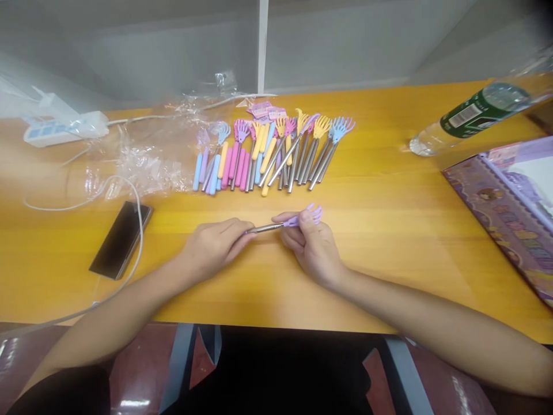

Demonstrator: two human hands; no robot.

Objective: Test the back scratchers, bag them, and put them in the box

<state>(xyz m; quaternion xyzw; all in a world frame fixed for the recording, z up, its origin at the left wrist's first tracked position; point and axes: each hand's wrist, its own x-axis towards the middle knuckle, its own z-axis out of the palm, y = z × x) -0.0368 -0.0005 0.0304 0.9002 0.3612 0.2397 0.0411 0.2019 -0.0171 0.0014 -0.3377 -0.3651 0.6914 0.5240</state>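
Note:
Between my two hands lies a back scratcher (268,227) with a thin metal rod and a purple claw head. My left hand (215,245) is closed round its lower end, so that end is mostly hidden. At the other end, the thumb and fingers of my right hand (314,245) pinch the purple claw. Just beyond my hands several more metal-rod back scratchers (317,158) with yellow, blue, pink and purple claws lie side by side. Loose coloured handles (233,164) in pink, blue, purple and yellow are spread at the left of that row.
Crumpled clear plastic bags (151,167) cover the back left of the table (371,230). A phone (121,239) lies under a white cable (140,230), near a power strip (64,129). On the right are a tilted water bottle (470,118) and a printed purple box (505,213).

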